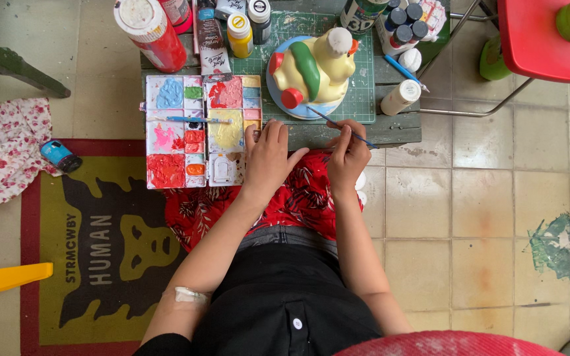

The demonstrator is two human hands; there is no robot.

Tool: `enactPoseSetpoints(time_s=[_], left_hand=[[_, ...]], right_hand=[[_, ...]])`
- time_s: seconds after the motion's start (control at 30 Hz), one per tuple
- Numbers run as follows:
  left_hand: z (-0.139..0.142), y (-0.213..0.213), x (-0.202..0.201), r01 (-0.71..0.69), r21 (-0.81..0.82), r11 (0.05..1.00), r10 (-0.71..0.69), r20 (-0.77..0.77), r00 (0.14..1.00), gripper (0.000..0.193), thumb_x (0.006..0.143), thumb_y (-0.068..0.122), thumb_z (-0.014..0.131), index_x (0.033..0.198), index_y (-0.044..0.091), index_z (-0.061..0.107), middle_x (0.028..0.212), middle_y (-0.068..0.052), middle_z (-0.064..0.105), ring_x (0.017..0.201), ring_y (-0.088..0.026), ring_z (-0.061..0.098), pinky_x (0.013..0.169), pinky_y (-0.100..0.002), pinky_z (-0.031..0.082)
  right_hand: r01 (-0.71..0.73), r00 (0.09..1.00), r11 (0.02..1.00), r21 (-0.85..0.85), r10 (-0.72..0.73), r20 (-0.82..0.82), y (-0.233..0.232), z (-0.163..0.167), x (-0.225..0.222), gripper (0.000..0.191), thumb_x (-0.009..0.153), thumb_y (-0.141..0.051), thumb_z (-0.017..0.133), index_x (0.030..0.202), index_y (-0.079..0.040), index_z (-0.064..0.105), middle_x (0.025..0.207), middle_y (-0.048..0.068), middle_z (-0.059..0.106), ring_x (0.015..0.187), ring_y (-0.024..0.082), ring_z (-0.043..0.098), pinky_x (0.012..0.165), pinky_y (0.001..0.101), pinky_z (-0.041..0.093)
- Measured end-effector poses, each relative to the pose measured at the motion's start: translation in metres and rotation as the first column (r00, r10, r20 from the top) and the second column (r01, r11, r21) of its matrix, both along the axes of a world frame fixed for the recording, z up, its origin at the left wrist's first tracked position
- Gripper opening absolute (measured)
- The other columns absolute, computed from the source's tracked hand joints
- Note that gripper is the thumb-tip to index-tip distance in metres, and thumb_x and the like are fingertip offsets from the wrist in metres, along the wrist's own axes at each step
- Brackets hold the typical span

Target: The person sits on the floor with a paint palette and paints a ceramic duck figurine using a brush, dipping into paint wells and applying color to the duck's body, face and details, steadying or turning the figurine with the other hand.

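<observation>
Right hand [347, 153]: fingers closed around a thin blue-handled paintbrush [343, 128], held near the desk's front edge.
Left hand [268, 155]: open, fingers spread, palm down at the desk edge just beside the palette; it holds nothing.
Paintbrush: slants up and left from the right hand, its tip at the base of the figurine.
Figurine [311, 69]: pale yellow with a green band and red knobs, on a round blue base, standing on the green cutting mat [364, 86].
Palette [202, 132]: white, many wells of blue, red, pink, yellow and orange paint; a second brush [189, 119] lies across it.
Paint bottles [239, 33]: clustered along the far side of the desk [397, 132], with a large red one [153, 33] at far left.
White bottle [400, 97]: lies on its side, right of the mat.
Floor: pale tiles, a yellow and black rug [100, 250], a small blue bottle [60, 155] on it.
</observation>
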State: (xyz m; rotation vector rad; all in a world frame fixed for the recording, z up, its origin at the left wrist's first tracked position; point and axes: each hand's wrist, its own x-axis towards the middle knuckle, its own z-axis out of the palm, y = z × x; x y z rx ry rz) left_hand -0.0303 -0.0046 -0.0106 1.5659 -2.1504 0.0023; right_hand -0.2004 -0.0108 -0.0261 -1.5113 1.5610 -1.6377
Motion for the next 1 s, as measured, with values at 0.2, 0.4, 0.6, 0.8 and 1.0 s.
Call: enactPoseSetpoints(time_s=[0.2,0.4,0.6,0.8,1.0], left_hand=[[0.000,0.000,0.000,-0.001,0.008,1.000,0.001,-0.004,1.000,0.065,0.089,0.053,0.074,0.117,-0.005,0.065,0.118,-0.013,0.063,0.121,-0.024,0.058,0.107,-0.047,0.033],[-0.003,0.001,0.000,0.007,0.013,1.000,-0.006,-0.013,1.000,0.065,0.089,0.053,0.074,0.117,-0.005,0.065,0.117,-0.013,0.063,0.120,-0.024,0.058,0.107,-0.047,0.033],[-0.004,0.002,0.005,0.007,0.008,1.000,-0.007,-0.008,1.000,0.065,0.089,0.054,0.074,0.117,-0.004,0.065,0.118,-0.013,0.063,0.120,-0.024,0.057,0.107,-0.048,0.033],[-0.004,-0.001,0.003,0.011,0.007,1.000,-0.010,-0.004,1.000,0.065,0.089,0.054,0.074,0.117,-0.005,0.065,0.119,-0.013,0.063,0.120,-0.025,0.058,0.107,-0.047,0.034],[-0.002,0.000,0.004,0.018,0.009,1.000,-0.018,-0.018,1.000,0.065,0.089,0.053,0.074,0.117,-0.005,0.065,0.118,-0.013,0.064,0.120,-0.024,0.058,0.107,-0.047,0.034]], right_hand=[[0.035,0.999,0.999,-0.018,-0.036,-0.029,0.003,0.003,-0.004,0.016,0.114,-0.011,0.048,0.112,-0.001,0.060,0.099,0.011,0.077,0.066,0.010,0.068,0.059,0.0247,0.052],[-0.020,1.000,1.000,-0.005,0.020,0.011,0.001,-0.001,0.004,0.015,0.113,-0.010,0.048,0.113,-0.001,0.059,0.097,0.011,0.077,0.063,0.010,0.066,0.057,0.0248,0.050],[0.069,0.996,0.998,0.010,-0.068,-0.056,0.004,0.002,-0.008,0.015,0.114,-0.009,0.049,0.112,0.000,0.061,0.097,0.011,0.078,0.064,0.009,0.065,0.058,0.0249,0.050],[0.076,0.995,0.997,-0.004,-0.076,-0.062,0.005,0.007,-0.010,0.016,0.113,-0.010,0.048,0.111,0.000,0.059,0.098,0.011,0.078,0.064,0.008,0.066,0.058,0.0239,0.053],[0.018,1.000,1.000,-0.007,-0.018,0.012,0.003,0.008,0.004,0.015,0.113,-0.010,0.047,0.112,0.000,0.058,0.099,0.011,0.077,0.066,0.010,0.068,0.059,0.0242,0.052]])
